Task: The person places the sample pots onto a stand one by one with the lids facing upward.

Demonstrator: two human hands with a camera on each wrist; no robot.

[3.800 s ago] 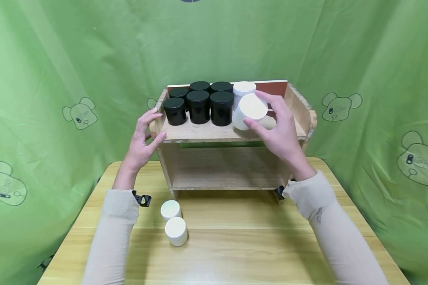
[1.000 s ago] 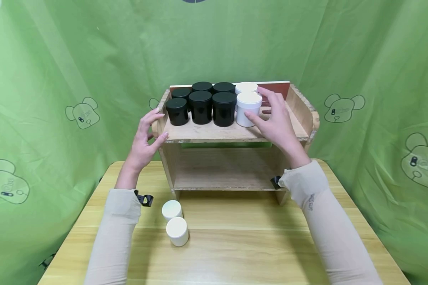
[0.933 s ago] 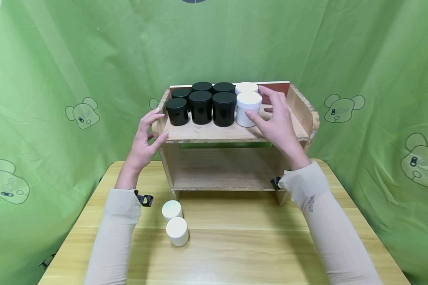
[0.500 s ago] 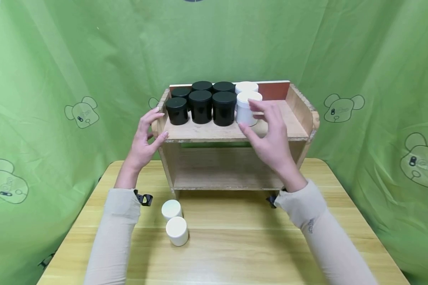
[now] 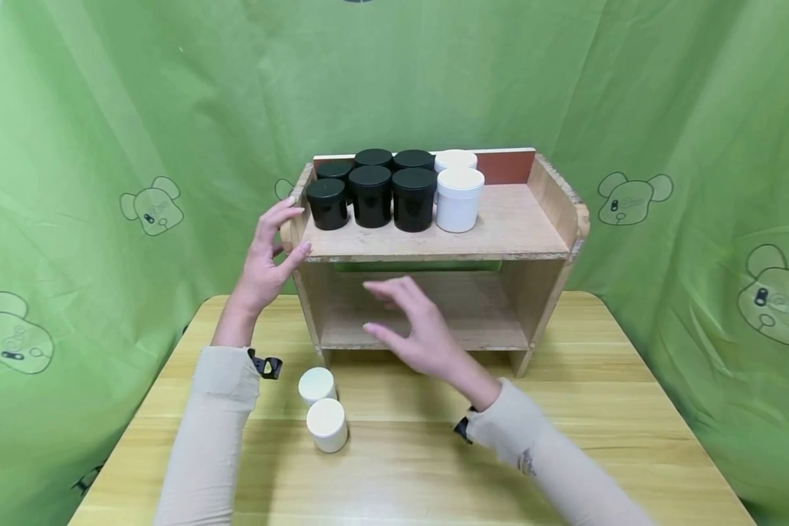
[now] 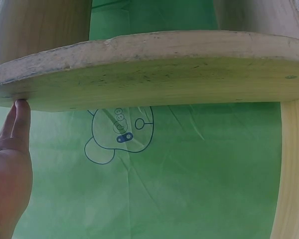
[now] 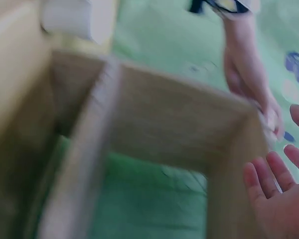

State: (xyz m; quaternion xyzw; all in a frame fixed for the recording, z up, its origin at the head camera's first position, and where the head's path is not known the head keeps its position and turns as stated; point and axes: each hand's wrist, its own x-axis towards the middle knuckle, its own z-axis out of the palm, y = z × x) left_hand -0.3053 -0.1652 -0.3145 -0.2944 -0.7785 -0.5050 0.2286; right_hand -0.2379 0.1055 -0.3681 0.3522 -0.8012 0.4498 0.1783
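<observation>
A two-tier wooden shelf (image 5: 434, 257) stands on the table. My left hand (image 5: 263, 256) grips its left side panel near the top, thumb round the front edge; in the left wrist view the fingers (image 6: 21, 124) meet the panel. My right hand (image 5: 417, 332) hovers before the lower tier, fingers and thumb apart and holding nothing; its fingers (image 7: 269, 174) also show at right in the right wrist view. On the top tier stand several black lidded jars (image 5: 414, 201) and two white jars (image 5: 459, 201). Two more white jars (image 5: 327, 427) stand on the table at front left.
The wooden table (image 5: 401, 475) spreads in front of the shelf. Behind and around it hangs a green curtain (image 5: 394, 73) with printed mouse faces. A side panel (image 5: 552, 197) bounds the top tier at right. The right wrist view is blurred.
My right hand has set a white jar down in the front row, let go, and moved down and left, away from the top tier. My left hand has stayed on the shelf.
</observation>
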